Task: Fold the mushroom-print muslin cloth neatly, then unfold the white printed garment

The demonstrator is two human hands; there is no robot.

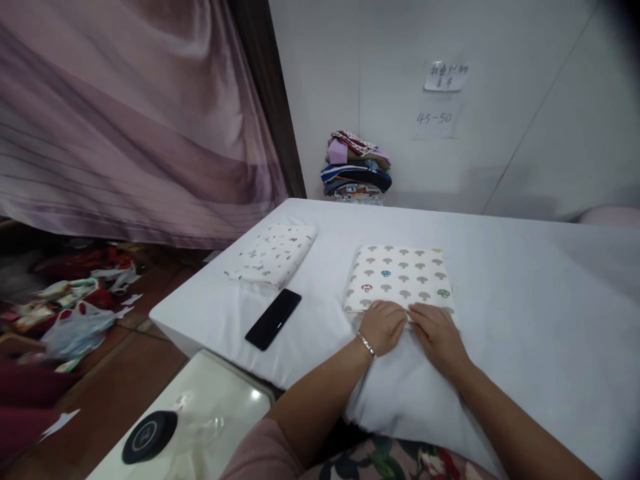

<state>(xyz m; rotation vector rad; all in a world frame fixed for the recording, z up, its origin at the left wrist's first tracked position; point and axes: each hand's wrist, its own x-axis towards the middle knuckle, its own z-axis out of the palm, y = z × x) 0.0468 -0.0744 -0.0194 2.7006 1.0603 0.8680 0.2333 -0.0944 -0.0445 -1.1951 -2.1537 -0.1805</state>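
A folded white cloth (405, 270) printed with grey mushrooms and a few coloured ones lies flat on the white-covered table (525, 300). At its near edge, my left hand (384, 327), with a silver bracelet on the wrist, is closed with curled fingers. Close beside it my right hand (439, 337) holds the same edge, fingers bent over the fabric. Both thumbs are mostly hidden. Farther left rests a second folded white cloth (275, 252) with small dark motifs, apart from both hands.
A black phone (273, 319) lies left of my hands. Stacked clothes (357, 167) rise behind the table's far edge. At lower left, a pale surface (220, 383) carries a round black object (150, 437). A pink curtain (165, 120) hangs left; plastic bags (80, 330) lie on the floor.
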